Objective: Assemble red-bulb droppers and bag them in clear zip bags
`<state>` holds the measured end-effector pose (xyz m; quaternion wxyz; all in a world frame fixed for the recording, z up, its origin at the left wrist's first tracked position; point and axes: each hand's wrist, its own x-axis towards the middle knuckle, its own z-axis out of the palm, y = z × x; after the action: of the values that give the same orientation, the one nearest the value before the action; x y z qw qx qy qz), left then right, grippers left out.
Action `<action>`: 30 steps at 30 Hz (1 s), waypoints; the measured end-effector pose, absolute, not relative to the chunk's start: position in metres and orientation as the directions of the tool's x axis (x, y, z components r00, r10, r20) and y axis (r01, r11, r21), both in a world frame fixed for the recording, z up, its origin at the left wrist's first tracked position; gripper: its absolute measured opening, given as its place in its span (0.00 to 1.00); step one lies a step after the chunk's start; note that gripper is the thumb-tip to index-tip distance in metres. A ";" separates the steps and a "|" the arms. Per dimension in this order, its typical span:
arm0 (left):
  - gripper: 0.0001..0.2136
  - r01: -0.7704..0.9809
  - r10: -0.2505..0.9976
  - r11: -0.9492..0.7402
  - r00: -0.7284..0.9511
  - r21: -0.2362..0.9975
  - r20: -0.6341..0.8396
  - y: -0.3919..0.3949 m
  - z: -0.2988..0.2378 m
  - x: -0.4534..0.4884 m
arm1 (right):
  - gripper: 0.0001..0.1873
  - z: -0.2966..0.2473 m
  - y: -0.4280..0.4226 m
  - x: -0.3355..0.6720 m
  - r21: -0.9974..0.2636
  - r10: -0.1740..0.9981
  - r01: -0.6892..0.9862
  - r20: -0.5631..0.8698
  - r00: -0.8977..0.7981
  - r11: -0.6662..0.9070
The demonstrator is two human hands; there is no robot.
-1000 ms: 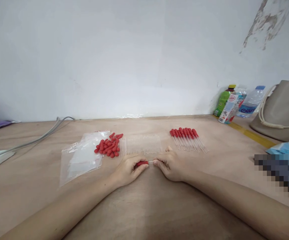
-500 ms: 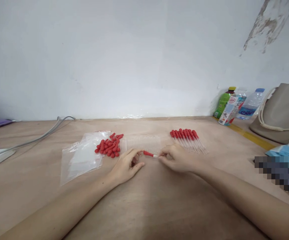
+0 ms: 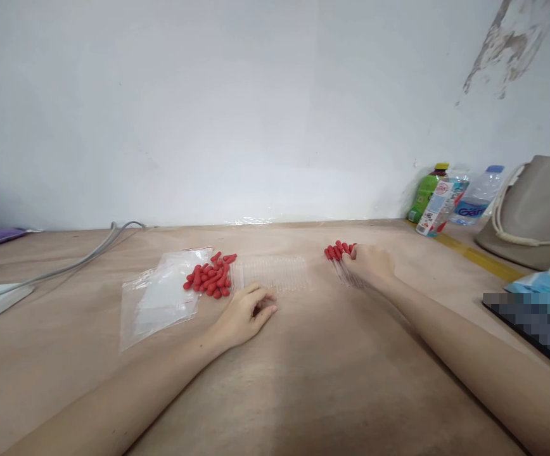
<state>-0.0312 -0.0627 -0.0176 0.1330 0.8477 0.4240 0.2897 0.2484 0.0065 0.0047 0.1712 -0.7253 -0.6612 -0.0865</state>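
On the left of the bench [image 3: 275, 392], a grey cable [image 3: 80, 258] curves up towards the wall [image 3: 256, 114]. Next come clear bags [image 3: 161, 301], lying flat, with a loose heap of red bulbs [image 3: 211, 278] at their right edge. Just beside the heap, clear tubes [image 3: 275, 273] lie side by side in a row. Nearer the viewer, in front of the tubes, the left hand [image 3: 244, 316] is loosely curled, thumb and fingers apart, with nothing visible between them. Farther right is a row of red-topped droppers [image 3: 336, 251], its right part hidden by the right hand [image 3: 370, 263]; its fingers are bent over the row, and whether they grip a dropper I cannot tell. Bottles [image 3: 439, 206] and a grey sack [image 3: 536, 212] stand at far right.
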 end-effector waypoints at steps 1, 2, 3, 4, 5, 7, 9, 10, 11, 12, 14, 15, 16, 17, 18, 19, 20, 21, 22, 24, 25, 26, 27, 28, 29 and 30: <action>0.06 0.640 0.797 -0.604 0.475 0.475 0.373 -0.063 -0.017 -0.031 | 0.18 0.003 0.006 0.249 -0.132 0.930 0.990 0.354 0.095 -0.051; 0.06 0.637 0.797 -0.604 0.478 0.478 0.370 -0.063 -0.017 -0.031 | 0.17 0.002 0.005 0.249 -0.127 0.930 0.991 0.357 0.083 -0.039; 0.06 0.636 0.797 -0.604 0.479 0.481 0.367 -0.063 -0.017 -0.031 | 0.17 0.001 0.005 0.250 -0.120 0.930 0.992 0.359 0.078 -0.037; 0.06 0.633 0.798 -0.603 0.480 0.485 0.365 -0.063 -0.017 -0.031 | 0.17 0.001 0.005 0.250 -0.113 0.929 0.993 0.362 0.078 -0.040; 0.06 0.632 0.799 -0.601 0.480 0.489 0.362 -0.063 -0.016 -0.031 | 0.17 0.001 0.006 0.249 -0.106 0.926 0.994 0.369 0.075 -0.039; 0.06 0.630 0.802 -0.597 0.480 0.496 0.356 -0.063 -0.016 -0.030 | 0.17 0.002 0.006 0.244 -0.096 0.921 0.995 0.385 0.063 -0.028; 0.06 0.629 0.800 -0.599 0.483 0.496 0.355 -0.063 -0.016 -0.030 | 0.17 0.003 0.004 0.234 -0.107 0.922 0.994 0.386 0.025 0.018; 0.06 0.629 0.798 -0.602 0.485 0.492 0.356 -0.062 -0.016 -0.030 | 0.16 0.004 0.002 0.228 -0.123 0.926 0.991 0.379 -0.002 0.053; 0.06 0.629 0.797 -0.604 0.488 0.489 0.357 -0.062 -0.016 -0.030 | 0.16 0.004 0.000 0.221 -0.144 0.931 0.986 0.364 -0.029 0.087; 0.06 0.629 0.795 -0.606 0.490 0.487 0.357 -0.062 -0.016 -0.030 | 0.15 0.004 -0.001 0.213 -0.170 0.938 0.979 0.344 -0.048 0.113; 0.06 0.629 0.797 -0.604 0.491 0.488 0.353 -0.062 -0.015 -0.030 | 0.14 0.004 -0.002 0.199 -0.206 0.955 0.969 0.286 -0.075 0.138; 0.06 0.631 0.798 -0.602 0.489 0.490 0.351 -0.062 -0.015 -0.030 | 0.15 0.003 -0.001 0.193 -0.213 0.967 0.968 0.241 -0.078 0.131; 0.06 0.632 0.799 -0.601 0.488 0.489 0.351 -0.063 -0.015 -0.030 | 0.15 0.002 0.001 0.188 -0.214 0.979 0.970 0.191 -0.076 0.117; 0.06 0.633 0.799 -0.602 0.488 0.487 0.352 -0.063 -0.014 -0.030 | 0.16 0.002 0.003 0.183 -0.212 0.987 0.973 0.143 -0.067 0.097; 0.06 0.635 0.798 -0.603 0.489 0.484 0.353 -0.063 -0.014 -0.030 | 0.15 0.001 0.005 0.180 -0.207 0.993 0.975 0.102 -0.057 0.078; 0.06 0.636 0.797 -0.604 0.490 0.479 0.354 -0.063 -0.013 -0.030 | 0.15 0.001 0.008 0.177 -0.202 0.996 0.978 0.074 -0.048 0.062; 0.06 0.638 0.796 -0.606 0.492 0.476 0.354 -0.063 -0.013 -0.029 | 0.14 0.001 0.010 0.175 -0.196 0.997 0.979 0.062 -0.041 0.052; 0.06 0.638 0.796 -0.606 0.493 0.475 0.352 -0.064 -0.014 -0.029 | 0.14 0.001 0.012 0.174 -0.190 0.998 0.981 0.059 -0.036 0.047; 0.06 0.639 0.797 -0.604 0.493 0.475 0.350 -0.064 -0.014 -0.028 | 0.14 0.001 0.014 0.172 -0.184 0.998 0.982 0.056 -0.034 0.044; 0.06 0.645 0.800 -0.600 0.486 0.474 0.351 -0.065 -0.015 -0.028 | 0.15 0.002 0.015 0.170 -0.176 0.998 0.984 0.051 -0.031 0.039; 0.07 0.649 0.800 -0.599 0.480 0.468 0.359 -0.065 -0.015 -0.028 | 0.15 0.002 0.014 0.169 -0.175 0.998 0.984 0.050 -0.032 0.040; 0.07 0.656 0.798 -0.602 0.473 0.454 0.374 -0.064 -0.015 -0.029 | 0.15 0.003 0.014 0.169 -0.174 0.998 0.984 0.049 -0.036 0.044; 0.08 0.668 0.792 -0.606 0.461 0.431 0.400 -0.062 -0.013 -0.032 | 0.15 0.004 0.012 0.170 -0.175 0.998 0.983 0.050 -0.042 0.050; 0.08 0.687 0.785 -0.607 0.443 0.399 0.432 -0.059 -0.010 -0.035 | 0.15 0.005 0.010 0.171 -0.176 0.997 0.983 0.054 -0.050 0.059; 0.08 0.714 0.779 -0.601 0.420 0.360 0.466 -0.054 -0.006 -0.040 | 0.16 0.006 0.007 0.173 -0.176 0.997 0.982 0.059 -0.058 0.068; 0.08 0.750 0.774 -0.580 0.385 0.319 0.502 -0.047 -0.001 -0.046 | 0.16 0.006 0.004 0.175 -0.177 0.995 0.981 0.074 -0.067 0.080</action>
<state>-0.0457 -0.0475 -0.0009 0.0195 0.8320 0.4578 0.3127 0.1752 0.0036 0.0059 0.0877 -0.6773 -0.7294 0.0395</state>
